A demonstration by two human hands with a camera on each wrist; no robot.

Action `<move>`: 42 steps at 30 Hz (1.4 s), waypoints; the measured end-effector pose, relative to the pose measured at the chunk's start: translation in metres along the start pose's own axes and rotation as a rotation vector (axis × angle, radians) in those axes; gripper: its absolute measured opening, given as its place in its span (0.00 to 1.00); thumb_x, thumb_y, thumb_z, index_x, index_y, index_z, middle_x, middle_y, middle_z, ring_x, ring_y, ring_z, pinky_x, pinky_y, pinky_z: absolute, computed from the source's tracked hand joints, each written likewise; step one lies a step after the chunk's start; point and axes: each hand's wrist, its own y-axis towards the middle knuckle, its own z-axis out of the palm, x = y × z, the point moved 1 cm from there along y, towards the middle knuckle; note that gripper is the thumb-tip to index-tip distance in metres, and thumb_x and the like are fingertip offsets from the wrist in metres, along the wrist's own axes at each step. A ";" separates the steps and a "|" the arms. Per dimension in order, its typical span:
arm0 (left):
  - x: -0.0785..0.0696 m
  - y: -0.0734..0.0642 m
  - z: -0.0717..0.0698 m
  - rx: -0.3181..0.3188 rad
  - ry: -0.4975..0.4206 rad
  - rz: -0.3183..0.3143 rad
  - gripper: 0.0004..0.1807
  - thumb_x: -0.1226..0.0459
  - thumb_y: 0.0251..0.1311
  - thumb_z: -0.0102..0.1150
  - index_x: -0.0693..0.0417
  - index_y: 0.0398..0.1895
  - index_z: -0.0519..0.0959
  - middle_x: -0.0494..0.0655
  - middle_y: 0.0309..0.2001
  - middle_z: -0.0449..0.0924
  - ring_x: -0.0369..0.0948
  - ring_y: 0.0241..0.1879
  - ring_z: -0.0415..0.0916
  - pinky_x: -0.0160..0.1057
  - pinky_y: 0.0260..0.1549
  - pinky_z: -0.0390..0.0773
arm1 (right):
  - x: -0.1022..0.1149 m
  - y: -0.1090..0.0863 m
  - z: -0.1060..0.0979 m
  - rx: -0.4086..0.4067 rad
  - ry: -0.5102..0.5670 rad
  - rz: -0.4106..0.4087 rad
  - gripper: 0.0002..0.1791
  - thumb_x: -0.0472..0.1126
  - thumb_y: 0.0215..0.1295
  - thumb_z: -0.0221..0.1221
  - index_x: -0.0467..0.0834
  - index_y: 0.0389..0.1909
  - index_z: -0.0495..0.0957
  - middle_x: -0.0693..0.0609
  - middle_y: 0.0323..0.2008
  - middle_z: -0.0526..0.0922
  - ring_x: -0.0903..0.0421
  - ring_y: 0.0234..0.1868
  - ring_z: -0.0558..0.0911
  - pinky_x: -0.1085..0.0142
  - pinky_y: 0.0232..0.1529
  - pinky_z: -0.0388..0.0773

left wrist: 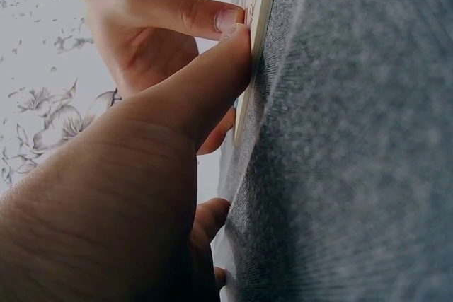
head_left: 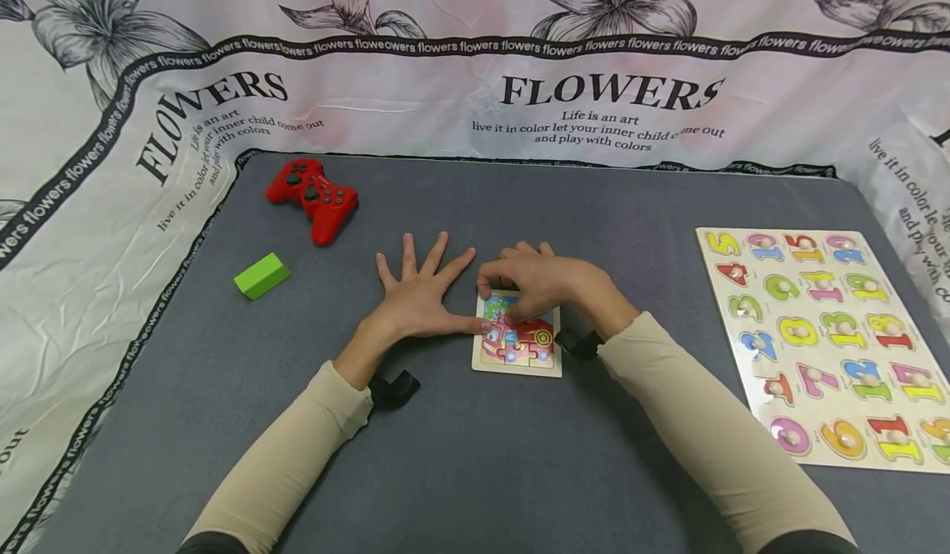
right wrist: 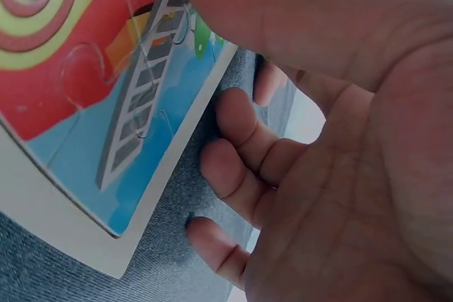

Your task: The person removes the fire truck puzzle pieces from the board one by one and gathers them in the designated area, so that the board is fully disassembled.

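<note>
A small jigsaw puzzle [head_left: 530, 356] with a red fire engine picture lies flat on the grey table. My left hand [head_left: 417, 302] is spread wide to its left, fingers straight, its thumb touching the puzzle's left side. Over the far part of the puzzle my right hand [head_left: 545, 278] bends its fingers around the far edge, with its thumb on the picture. The right wrist view shows the ladder part of the puzzle [right wrist: 78, 118], with the curled fingers beyond the edge. In the left wrist view both thumbs meet at the puzzle's edge [left wrist: 244, 111].
A red game controller [head_left: 312, 198] lies at the back left, with a green block [head_left: 262, 276] nearer to me. On the right is a large number puzzle board [head_left: 764, 286] with knobbed pieces. A flower-printed cloth [head_left: 401, 100] lies behind the grey table surface [head_left: 475, 463].
</note>
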 end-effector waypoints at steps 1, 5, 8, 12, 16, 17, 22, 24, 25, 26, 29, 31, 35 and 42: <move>0.000 0.000 0.000 -0.001 0.001 0.002 0.62 0.25 0.46 0.63 0.24 0.82 0.44 0.43 0.84 0.24 0.63 0.78 0.08 0.78 0.64 0.17 | 0.000 0.000 0.000 -0.002 -0.001 -0.002 0.16 0.45 0.59 0.73 0.59 0.43 0.77 0.51 0.43 0.75 0.51 0.46 0.68 0.56 0.46 0.56; 0.001 0.000 0.000 -0.002 -0.002 0.010 0.61 0.25 0.46 0.62 0.24 0.82 0.44 0.43 0.84 0.24 0.63 0.77 0.08 0.78 0.64 0.16 | 0.002 -0.002 0.000 -0.010 0.000 0.002 0.16 0.45 0.59 0.73 0.59 0.45 0.78 0.51 0.44 0.76 0.51 0.47 0.68 0.56 0.46 0.57; 0.002 0.001 0.000 -0.006 -0.001 0.012 0.61 0.25 0.46 0.62 0.24 0.82 0.44 0.44 0.84 0.24 0.64 0.77 0.08 0.79 0.64 0.16 | 0.004 -0.002 -0.001 -0.018 -0.010 0.004 0.17 0.44 0.59 0.73 0.59 0.46 0.79 0.51 0.45 0.77 0.50 0.48 0.68 0.54 0.47 0.59; 0.001 0.001 0.000 -0.010 0.002 0.012 0.62 0.24 0.45 0.63 0.23 0.82 0.44 0.44 0.84 0.24 0.64 0.77 0.08 0.79 0.63 0.16 | 0.002 0.001 -0.002 -0.006 -0.012 0.002 0.17 0.42 0.58 0.73 0.60 0.44 0.79 0.51 0.44 0.76 0.50 0.48 0.68 0.53 0.48 0.58; 0.000 0.001 0.000 -0.009 -0.004 0.013 0.62 0.24 0.44 0.64 0.23 0.82 0.44 0.44 0.84 0.24 0.64 0.77 0.08 0.79 0.63 0.16 | -0.003 0.004 -0.002 0.023 0.004 0.008 0.18 0.41 0.56 0.73 0.61 0.42 0.77 0.51 0.44 0.75 0.50 0.48 0.67 0.53 0.48 0.56; 0.000 0.001 0.000 -0.011 -0.005 0.014 0.62 0.24 0.44 0.64 0.23 0.82 0.44 0.44 0.84 0.24 0.64 0.77 0.08 0.79 0.63 0.15 | -0.003 0.005 -0.003 0.028 0.004 0.010 0.18 0.42 0.56 0.73 0.61 0.42 0.77 0.51 0.44 0.75 0.50 0.48 0.67 0.53 0.48 0.56; 0.000 0.002 0.002 -0.014 -0.013 0.015 0.63 0.25 0.44 0.64 0.23 0.82 0.45 0.44 0.84 0.24 0.64 0.77 0.08 0.79 0.63 0.15 | -0.005 0.007 -0.004 0.048 0.001 0.010 0.19 0.42 0.55 0.74 0.61 0.41 0.76 0.51 0.45 0.74 0.50 0.48 0.67 0.53 0.49 0.57; 0.000 0.002 0.002 -0.015 -0.015 0.015 0.63 0.25 0.44 0.65 0.24 0.82 0.45 0.44 0.84 0.24 0.64 0.77 0.08 0.79 0.63 0.15 | -0.004 0.008 -0.005 0.054 0.000 0.010 0.19 0.42 0.54 0.75 0.60 0.41 0.76 0.51 0.45 0.74 0.50 0.48 0.67 0.53 0.49 0.57; 0.000 0.002 0.002 -0.016 -0.015 0.015 0.63 0.25 0.44 0.65 0.24 0.82 0.45 0.44 0.84 0.24 0.64 0.77 0.08 0.79 0.63 0.15 | -0.004 0.009 -0.005 0.057 -0.001 0.009 0.19 0.42 0.54 0.75 0.60 0.40 0.76 0.51 0.45 0.74 0.50 0.48 0.67 0.53 0.49 0.57; 0.000 0.002 0.002 -0.015 -0.018 0.015 0.63 0.25 0.44 0.65 0.24 0.82 0.45 0.44 0.84 0.24 0.64 0.77 0.08 0.79 0.63 0.15 | -0.004 0.009 -0.005 0.059 -0.001 0.010 0.19 0.42 0.54 0.75 0.60 0.40 0.76 0.51 0.45 0.74 0.50 0.49 0.67 0.53 0.49 0.57; 0.000 0.002 0.002 -0.013 -0.021 0.015 0.63 0.25 0.43 0.65 0.24 0.82 0.45 0.44 0.84 0.24 0.64 0.77 0.08 0.79 0.63 0.16 | -0.004 0.009 -0.005 0.066 0.004 0.012 0.19 0.42 0.54 0.75 0.59 0.40 0.75 0.51 0.47 0.74 0.50 0.50 0.68 0.52 0.50 0.57; -0.001 0.002 0.001 -0.012 -0.022 0.016 0.63 0.25 0.43 0.65 0.24 0.82 0.46 0.44 0.84 0.24 0.64 0.77 0.08 0.79 0.63 0.15 | -0.004 0.009 -0.005 0.068 0.010 0.011 0.20 0.42 0.53 0.75 0.59 0.40 0.75 0.51 0.48 0.74 0.49 0.51 0.68 0.51 0.51 0.57; -0.001 0.002 0.001 -0.012 -0.029 0.018 0.64 0.25 0.42 0.66 0.24 0.82 0.46 0.44 0.84 0.24 0.64 0.77 0.07 0.79 0.63 0.14 | -0.005 0.009 -0.005 0.064 0.028 0.002 0.20 0.42 0.53 0.75 0.59 0.40 0.74 0.51 0.48 0.74 0.49 0.52 0.68 0.51 0.52 0.57; 0.001 0.002 0.002 -0.011 -0.026 0.020 0.64 0.25 0.42 0.66 0.25 0.82 0.46 0.45 0.84 0.25 0.64 0.77 0.07 0.78 0.63 0.14 | -0.007 0.008 -0.003 0.051 0.052 -0.022 0.20 0.42 0.53 0.75 0.59 0.41 0.75 0.52 0.48 0.74 0.50 0.51 0.67 0.52 0.52 0.56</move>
